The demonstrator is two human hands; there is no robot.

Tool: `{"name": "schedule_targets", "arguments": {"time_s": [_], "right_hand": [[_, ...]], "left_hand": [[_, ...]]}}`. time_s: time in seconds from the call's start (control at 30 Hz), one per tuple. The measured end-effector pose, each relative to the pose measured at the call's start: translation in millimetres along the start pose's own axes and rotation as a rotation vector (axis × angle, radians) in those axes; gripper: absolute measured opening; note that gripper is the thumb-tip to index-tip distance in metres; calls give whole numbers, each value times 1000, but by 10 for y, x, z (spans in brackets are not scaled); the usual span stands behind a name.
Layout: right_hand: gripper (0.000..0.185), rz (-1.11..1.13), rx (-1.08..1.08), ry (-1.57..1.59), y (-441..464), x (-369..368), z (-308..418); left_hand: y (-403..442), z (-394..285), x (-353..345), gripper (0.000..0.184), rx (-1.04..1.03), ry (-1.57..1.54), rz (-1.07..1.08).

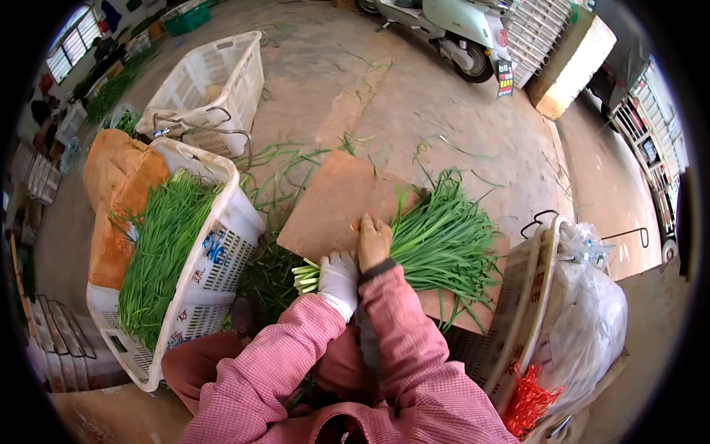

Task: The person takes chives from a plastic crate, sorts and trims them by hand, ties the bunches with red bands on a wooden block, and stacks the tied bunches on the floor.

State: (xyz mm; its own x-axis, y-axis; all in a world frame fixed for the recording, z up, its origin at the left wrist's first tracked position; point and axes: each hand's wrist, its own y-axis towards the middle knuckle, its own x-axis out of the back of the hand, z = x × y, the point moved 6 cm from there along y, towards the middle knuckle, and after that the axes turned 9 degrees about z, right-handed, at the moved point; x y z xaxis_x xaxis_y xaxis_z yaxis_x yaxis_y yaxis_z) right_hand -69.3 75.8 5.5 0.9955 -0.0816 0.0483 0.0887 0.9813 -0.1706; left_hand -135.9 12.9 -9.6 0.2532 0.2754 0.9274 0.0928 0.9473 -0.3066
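Note:
A thick bunch of garlic chives (444, 240) lies across a brown board (325, 200) in front of my knees, leaves to the right and pale cut stems to the left. My left hand (340, 283), in a white glove, is closed around the bunch near the stem ends. Right beside it, my bare right hand (375, 243) is closed over the bunch where stems turn to leaves. A small reddish bit shows at its fingertips, too small to make out. The undersides of both hands are hidden.
To my left stands a white crate (214, 222) full of chives (166, 251), with orange-brown cloth (122, 200). Behind it is another white crate (248, 81). At right, a crate (529, 296) carries plastic bags (584, 333) and red ties (531, 398). A scooter (466, 37) stands beyond.

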Motion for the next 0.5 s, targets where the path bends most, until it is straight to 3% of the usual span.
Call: {"name": "schedule_targets", "arguments": {"time_s": [0.1,0.17,0.2,0.27,0.3,0.37,0.43,0.5], "right_hand": [[29,-56,-105,4,154,-26,-93],[27,-9,103,-247,151,-37,49],[27,-24,106,-251,139,-14,62],[28,57,615,-245,-133,-72,383],[28,50,612,-244,-269,-61,422],[31,367,-51,513,-474,-210,219],[32,326,-99,549,-637,-76,157],[32,236,-109,661,-730,34,211]], "left_hand": [[-42,76,137,33,-34,-164,-98],[-65,82,200,27,-62,-164,-105],[-52,71,199,27,-50,-114,-73],[-57,65,163,30,-50,-35,-4],[-10,46,-66,30,-57,-31,-4],[271,4,-853,41,-144,-757,-192],[271,79,-703,47,-198,-1112,-300],[-22,46,44,78,-94,-129,138]]}}
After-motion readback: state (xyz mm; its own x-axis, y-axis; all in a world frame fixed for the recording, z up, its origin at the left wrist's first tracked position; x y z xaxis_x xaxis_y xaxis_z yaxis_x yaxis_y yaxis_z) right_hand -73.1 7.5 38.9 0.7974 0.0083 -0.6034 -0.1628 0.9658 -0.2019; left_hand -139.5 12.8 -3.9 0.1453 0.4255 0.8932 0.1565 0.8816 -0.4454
